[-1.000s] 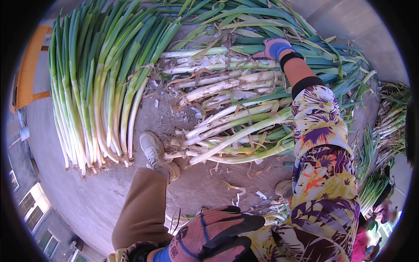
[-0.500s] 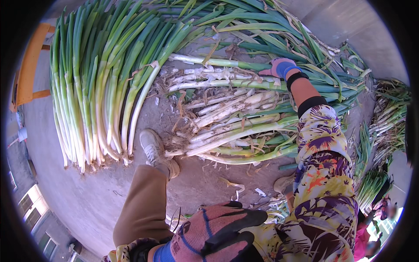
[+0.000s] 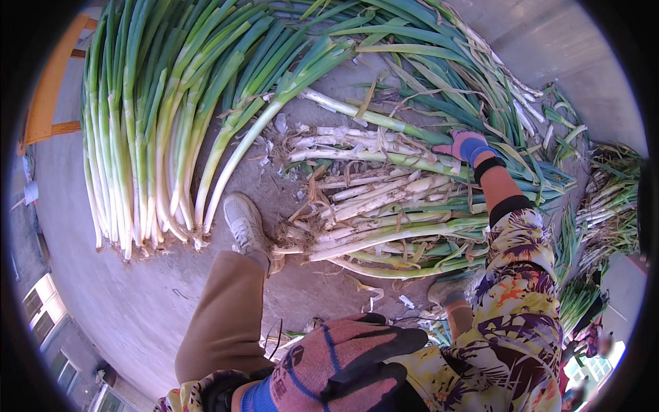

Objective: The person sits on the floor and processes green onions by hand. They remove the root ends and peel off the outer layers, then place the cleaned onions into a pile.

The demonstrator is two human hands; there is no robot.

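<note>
At the upper right, my gloved right hand (image 3: 468,147) is closed around the green part of a long green onion (image 3: 377,118). Its white end points to the upper left, above a pile of untrimmed green onions (image 3: 384,196) with dirty roots and dry skins. My left hand (image 3: 329,367), in a pink glove with dark fingertips, is in front of my body at the lower edge. Its fingers are stretched out, and nothing shows in it. To the left lies a wide row of clean green onions (image 3: 147,137), white ends toward me.
My shoe (image 3: 244,223) stands on the concrete floor (image 3: 130,309) between the clean row and the pile. More green onions (image 3: 607,206) lie at the far right. An orange frame (image 3: 51,89) stands at the left edge. Another person is partly visible at the lower right.
The green onion in my right hand has tilted, its white end now higher above the pile. The view has shifted slightly. My left hand stays in place.
</note>
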